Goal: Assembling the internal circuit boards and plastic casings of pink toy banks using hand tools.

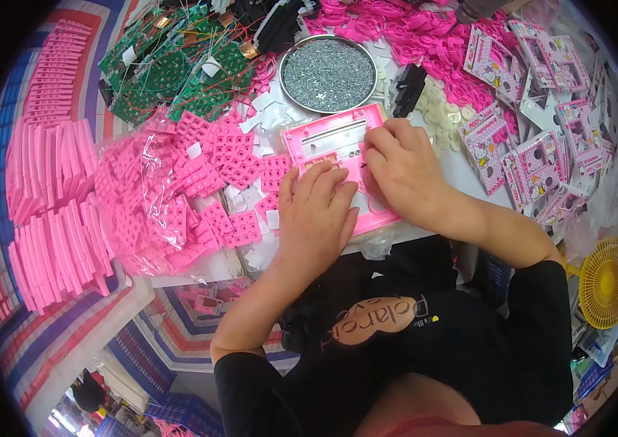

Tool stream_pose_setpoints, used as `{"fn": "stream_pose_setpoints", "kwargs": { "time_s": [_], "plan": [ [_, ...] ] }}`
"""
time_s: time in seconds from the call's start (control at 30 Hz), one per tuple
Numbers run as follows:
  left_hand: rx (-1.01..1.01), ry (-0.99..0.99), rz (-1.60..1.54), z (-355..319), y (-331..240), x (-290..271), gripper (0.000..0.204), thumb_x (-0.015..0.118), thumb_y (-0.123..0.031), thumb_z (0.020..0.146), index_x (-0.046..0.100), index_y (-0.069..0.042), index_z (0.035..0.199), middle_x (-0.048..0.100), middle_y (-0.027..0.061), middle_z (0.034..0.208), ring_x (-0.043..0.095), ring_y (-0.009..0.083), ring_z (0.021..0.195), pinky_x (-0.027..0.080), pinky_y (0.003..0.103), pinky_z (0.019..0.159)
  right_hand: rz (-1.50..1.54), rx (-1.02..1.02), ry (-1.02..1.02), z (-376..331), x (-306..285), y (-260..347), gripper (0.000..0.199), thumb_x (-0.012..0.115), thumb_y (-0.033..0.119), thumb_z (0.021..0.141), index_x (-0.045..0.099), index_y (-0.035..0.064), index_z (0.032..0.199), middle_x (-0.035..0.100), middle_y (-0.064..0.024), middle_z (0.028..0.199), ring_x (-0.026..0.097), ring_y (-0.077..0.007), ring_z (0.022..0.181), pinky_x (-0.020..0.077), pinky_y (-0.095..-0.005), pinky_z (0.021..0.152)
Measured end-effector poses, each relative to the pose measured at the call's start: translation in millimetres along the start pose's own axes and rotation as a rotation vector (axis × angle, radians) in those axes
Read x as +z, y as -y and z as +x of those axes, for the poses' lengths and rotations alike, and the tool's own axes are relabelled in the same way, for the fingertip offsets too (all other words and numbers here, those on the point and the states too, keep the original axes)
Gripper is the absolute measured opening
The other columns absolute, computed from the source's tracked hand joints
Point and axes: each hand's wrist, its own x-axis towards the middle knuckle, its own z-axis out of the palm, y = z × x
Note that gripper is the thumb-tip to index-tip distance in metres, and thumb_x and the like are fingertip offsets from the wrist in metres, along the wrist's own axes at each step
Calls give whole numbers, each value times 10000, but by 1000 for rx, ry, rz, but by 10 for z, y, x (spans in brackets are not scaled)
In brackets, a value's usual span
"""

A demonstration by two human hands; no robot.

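A pink plastic housing (376, 113) lies open on the table in front of me, with a pale silvery strip (334, 136) across its upper half. My left hand (318, 211) rests on its lower left part, fingers spread and bent down onto it. Over the right side my right hand (405, 169) has its fingers curled and pressed together at the housing's inside. Whatever is between those fingertips is hidden. Just beyond the housing stands a round metal dish (280, 76) full of small screws (329, 71).
Pink button pads (240, 156) are heaped to the left, partly under clear plastic. Pink panels (50, 171) stand in rows farther left. Green circuit boards (156, 80) with wires lie at the back left. Printed cards (538, 171), pink rings (433, 44) and a black part (409, 91) lie right.
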Motion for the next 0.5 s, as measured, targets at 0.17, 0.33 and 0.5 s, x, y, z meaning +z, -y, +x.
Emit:
{"fn": "stream_pose_setpoints", "kwargs": {
  "time_s": [0.17, 0.33, 0.5],
  "plan": [
    [8, 93, -4, 127, -38, -202, 338, 743, -194, 801, 669, -82, 1111, 621, 94, 1189, 555, 287, 1222, 348, 511, 1060, 115, -60, -2, -10, 34, -116, 166, 618, 128, 765, 664, 14, 877, 599, -74, 1042, 527, -268, 1046, 445, -384, 849],
    [-70, -60, -170, 632, 298, -157, 236, 746, -217, 824, 702, -53, 988, 688, 113, 983, 645, 327, 982, 484, 429, 850, 97, 3, 55, 2, 32, -143, 108, 645, 97, 755, 638, 29, 838, 590, -76, 1019, 515, -280, 1013, 452, -401, 850],
    [-71, -133, 357, 1414, 784, 27, 181, 748, -239, 827, 727, -74, 899, 681, 97, 879, 643, 325, 904, 454, 481, 808, 652, 52, -190, 160, -488, -464, 153, 733, 55, 796, 640, 14, 910, 617, -84, 944, 590, -251, 958, 487, -364, 847]
  ]
}}
